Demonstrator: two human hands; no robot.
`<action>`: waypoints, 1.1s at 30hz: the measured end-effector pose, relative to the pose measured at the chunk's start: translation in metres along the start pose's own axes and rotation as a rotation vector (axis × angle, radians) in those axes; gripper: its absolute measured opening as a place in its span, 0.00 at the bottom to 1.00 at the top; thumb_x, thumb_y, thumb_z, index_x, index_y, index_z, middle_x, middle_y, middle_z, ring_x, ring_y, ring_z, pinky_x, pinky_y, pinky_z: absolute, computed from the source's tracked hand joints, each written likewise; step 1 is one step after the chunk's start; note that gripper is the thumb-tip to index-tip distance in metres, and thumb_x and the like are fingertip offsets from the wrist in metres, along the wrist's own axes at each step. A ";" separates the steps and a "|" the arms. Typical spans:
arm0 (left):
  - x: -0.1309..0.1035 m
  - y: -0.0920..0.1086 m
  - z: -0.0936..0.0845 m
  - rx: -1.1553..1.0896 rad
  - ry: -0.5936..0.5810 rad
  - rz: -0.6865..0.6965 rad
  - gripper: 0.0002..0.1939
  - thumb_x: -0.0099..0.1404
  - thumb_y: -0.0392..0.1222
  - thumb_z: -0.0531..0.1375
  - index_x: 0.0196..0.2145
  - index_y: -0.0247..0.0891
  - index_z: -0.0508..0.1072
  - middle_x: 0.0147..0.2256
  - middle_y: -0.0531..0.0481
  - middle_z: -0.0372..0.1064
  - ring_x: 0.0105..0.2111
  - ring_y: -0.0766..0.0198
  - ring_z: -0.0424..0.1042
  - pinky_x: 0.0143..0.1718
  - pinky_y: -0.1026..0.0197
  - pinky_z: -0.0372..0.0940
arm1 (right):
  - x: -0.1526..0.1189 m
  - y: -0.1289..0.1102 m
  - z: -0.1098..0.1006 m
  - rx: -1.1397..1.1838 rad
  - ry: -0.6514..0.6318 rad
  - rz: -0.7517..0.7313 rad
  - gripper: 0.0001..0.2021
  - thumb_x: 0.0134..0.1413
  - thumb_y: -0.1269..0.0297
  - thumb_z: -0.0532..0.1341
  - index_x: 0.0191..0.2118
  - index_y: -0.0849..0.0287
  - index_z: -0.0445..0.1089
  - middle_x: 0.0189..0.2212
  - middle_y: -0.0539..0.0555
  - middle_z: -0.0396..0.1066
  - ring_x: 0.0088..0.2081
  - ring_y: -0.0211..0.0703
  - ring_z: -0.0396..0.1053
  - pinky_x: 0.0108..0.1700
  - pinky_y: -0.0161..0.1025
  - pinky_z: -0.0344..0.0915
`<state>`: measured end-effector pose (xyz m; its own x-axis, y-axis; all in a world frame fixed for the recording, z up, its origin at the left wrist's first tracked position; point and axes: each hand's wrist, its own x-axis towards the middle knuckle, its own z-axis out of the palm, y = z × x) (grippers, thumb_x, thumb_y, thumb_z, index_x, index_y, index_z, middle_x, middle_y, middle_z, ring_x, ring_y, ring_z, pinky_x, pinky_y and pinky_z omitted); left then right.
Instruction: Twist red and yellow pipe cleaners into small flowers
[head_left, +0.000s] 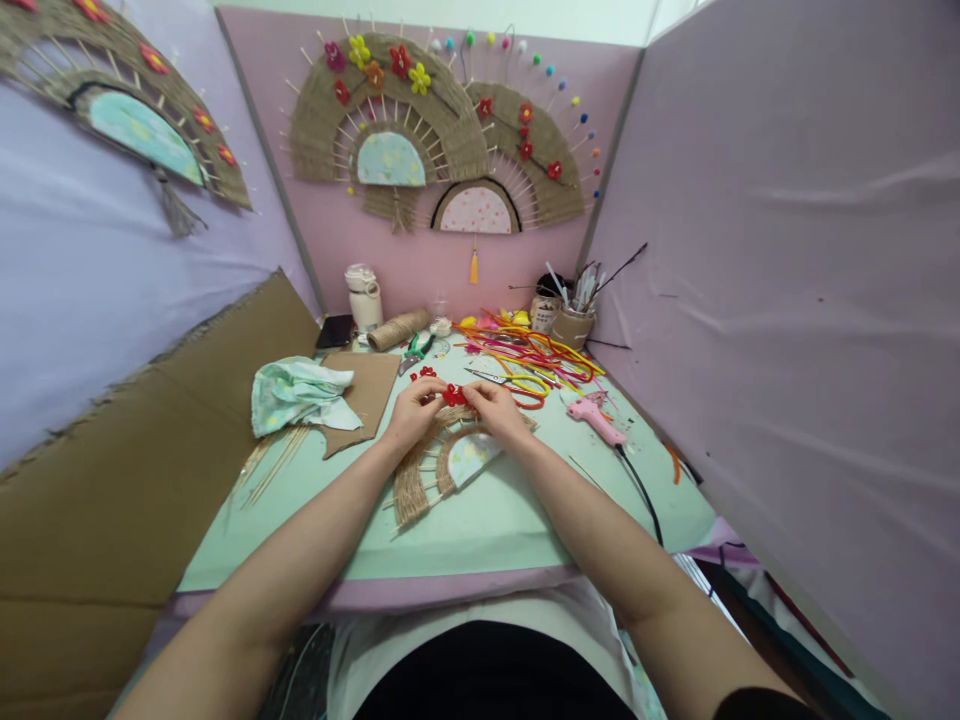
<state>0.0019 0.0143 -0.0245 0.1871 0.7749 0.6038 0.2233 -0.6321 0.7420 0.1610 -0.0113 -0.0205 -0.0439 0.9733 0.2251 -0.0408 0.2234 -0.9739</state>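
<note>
A small red flower is pinched between my two hands above a twine-wrapped fan. My left hand holds its left side with closed fingers, and my right hand grips its right side. The fan lies on the green table cover, with a pale half-round piece at its centre; my hands partly cover its upper edge. More red flowers lie just behind my left hand.
Scissors and coloured stems lie behind my right hand. A pink glue gun with a black cord sits at right. Cardboard, patterned cloth and thin sticks are at left. Twine and a cup stand behind.
</note>
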 end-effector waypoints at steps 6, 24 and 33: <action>-0.003 -0.001 0.000 0.071 -0.050 -0.027 0.07 0.53 0.35 0.57 0.29 0.36 0.75 0.33 0.48 0.73 0.30 0.66 0.68 0.31 0.64 0.63 | 0.001 0.001 0.000 -0.010 -0.001 0.003 0.13 0.43 0.53 0.61 0.26 0.60 0.69 0.19 0.46 0.63 0.22 0.32 0.57 0.25 0.31 0.56; -0.006 0.002 0.002 -0.085 -0.137 -0.197 0.10 0.56 0.33 0.52 0.27 0.35 0.74 0.18 0.55 0.67 0.14 0.72 0.60 0.15 0.69 0.54 | 0.001 0.002 0.001 0.228 -0.108 0.220 0.16 0.36 0.53 0.66 0.26 0.61 0.67 0.17 0.45 0.63 0.18 0.29 0.54 0.21 0.30 0.51; -0.009 0.002 0.002 -0.052 -0.141 -0.130 0.14 0.51 0.29 0.49 0.25 0.36 0.73 0.20 0.54 0.67 0.15 0.71 0.63 0.16 0.70 0.56 | 0.001 0.003 -0.001 0.294 -0.151 0.222 0.14 0.35 0.59 0.69 0.26 0.63 0.69 0.19 0.47 0.66 0.20 0.29 0.58 0.23 0.29 0.54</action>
<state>0.0023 0.0066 -0.0287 0.2932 0.8396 0.4573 0.2052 -0.5225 0.8276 0.1617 -0.0097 -0.0232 -0.2288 0.9729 0.0329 -0.2969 -0.0376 -0.9542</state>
